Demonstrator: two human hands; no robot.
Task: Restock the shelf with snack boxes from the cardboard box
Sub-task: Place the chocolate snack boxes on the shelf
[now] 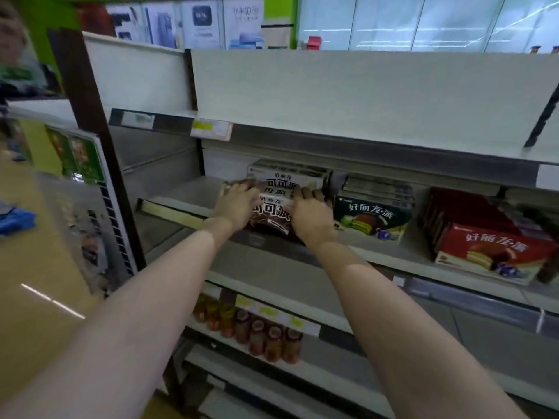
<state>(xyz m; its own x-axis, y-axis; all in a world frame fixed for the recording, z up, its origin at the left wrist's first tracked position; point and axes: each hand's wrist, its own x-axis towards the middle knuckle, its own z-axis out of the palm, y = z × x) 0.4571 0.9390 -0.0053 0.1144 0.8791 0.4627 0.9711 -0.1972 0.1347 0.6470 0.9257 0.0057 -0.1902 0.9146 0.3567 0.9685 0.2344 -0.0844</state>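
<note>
Head view. The fingers (243, 189) of the left hand (234, 207) curl over the left end of a stack of white-and-brown snack boxes (276, 207), and the fingers (305, 193) of the right hand (311, 217) curl over its right end; both hands grasp the stack between them, arms stretched forward. The stack sits on the middle shelf (378, 252), near its front edge, with more boxes of the same print (287, 173) directly behind it. Just to the right, close beside the right hand, stands a row of green snack boxes (373, 217); further right, apart from these, lies a group of red snack boxes (490, 252). The shelf board to the left of the held stack is bare metal. A price tag (211, 128) hangs on the front rail of the upper shelf (332, 95). On a lower shelf, below the left forearm, stands a row of bottles (260, 331) with yellow labels on the rail before them. At far left a printed panel (78, 155) covers the end of the shelving, above a tan floor (36, 267). The picture is slightly blurred, so smaller print cannot be read.
</note>
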